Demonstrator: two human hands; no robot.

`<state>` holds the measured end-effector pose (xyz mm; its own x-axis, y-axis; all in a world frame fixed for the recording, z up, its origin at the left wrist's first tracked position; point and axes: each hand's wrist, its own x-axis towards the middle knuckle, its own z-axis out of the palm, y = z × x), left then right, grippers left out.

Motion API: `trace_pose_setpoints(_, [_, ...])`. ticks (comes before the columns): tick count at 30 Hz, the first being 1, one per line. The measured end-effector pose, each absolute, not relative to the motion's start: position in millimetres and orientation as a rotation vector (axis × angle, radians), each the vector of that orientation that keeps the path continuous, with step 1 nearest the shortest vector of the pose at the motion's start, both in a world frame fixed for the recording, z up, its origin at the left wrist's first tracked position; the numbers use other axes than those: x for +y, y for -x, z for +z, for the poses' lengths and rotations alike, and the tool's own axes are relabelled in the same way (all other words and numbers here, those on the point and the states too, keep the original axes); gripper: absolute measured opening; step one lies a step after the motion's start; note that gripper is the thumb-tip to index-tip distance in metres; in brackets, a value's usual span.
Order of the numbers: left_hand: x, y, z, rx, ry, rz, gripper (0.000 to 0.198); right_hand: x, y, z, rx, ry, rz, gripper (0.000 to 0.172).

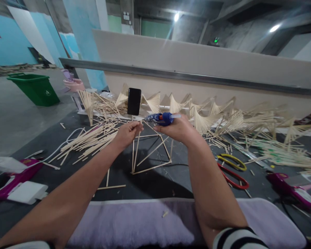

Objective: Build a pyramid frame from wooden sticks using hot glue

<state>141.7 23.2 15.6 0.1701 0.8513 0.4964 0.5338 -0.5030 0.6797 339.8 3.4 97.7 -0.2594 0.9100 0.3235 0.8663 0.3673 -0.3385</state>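
Note:
My right hand (177, 129) is wrapped round a blue hot glue gun (162, 119), its nozzle pointing left. A clear glue stick pokes from the gun's rear. The nozzle tip is close to the fingertips of my left hand (131, 131), which pinch a thin wooden stick (137, 147) near its top. That stick is part of an open frame of thin sticks (151, 169) standing on the dark table below both hands. Whether the nozzle touches the wood I cannot tell.
Loose sticks (93, 143) lie left; fan-shaped stick models (202, 121) line the back. A black phone (134, 101) stands upright ahead. Scissors with yellow and red handles (233, 178) lie right. Magenta tools (291, 188) sit at both sides. A green bin (35, 90) stands on the floor.

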Motion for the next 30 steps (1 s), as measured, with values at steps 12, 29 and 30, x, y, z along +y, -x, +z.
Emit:
trace_pose_setpoints(12, [24.9, -139.8, 13.3, 1.290, -2.090, 1.236, 0.038, 0.4, -338.3, 98.5, -2.154, 1.544, 0.137, 0.026])
trace_pose_setpoints(29, [25.3, -139.5, 12.1, 1.288, -2.085, 1.244, 0.040, 4.7, -339.4, 96.1, -2.177, 1.540, 0.138, 0.029])
trace_pose_setpoints(30, [25.3, -139.5, 12.1, 1.289, -2.082, 1.244, 0.040, 4.8, -339.6, 96.1, -2.176, 1.537, 0.150, 0.029])
